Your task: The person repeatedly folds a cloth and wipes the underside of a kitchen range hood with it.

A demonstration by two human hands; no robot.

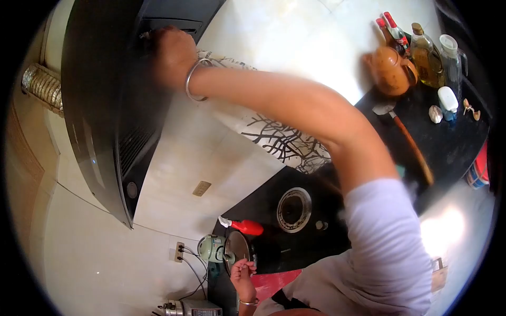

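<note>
My right hand (176,55) is raised against the dark range hood (100,105), at the edge of a recessed panel on it. Motion blur and shadow hide its fingers, so their grip is unclear. Behind that forearm hangs a white sheet with a black branch pattern (274,139), against the wall. Low in the view, my left hand (243,273) is closed with its fingertips pinched together; what they hold, if anything, is too small to make out. It is beside a round pan lid (237,247).
Below the hood, a black counter holds a gas burner (294,209), a red spray bottle (247,227) and a green appliance (212,247). Farther right are a wooden-handled spatula (411,139), an orange teapot (392,71), an oil bottle (424,58) and a glass pitcher (451,66).
</note>
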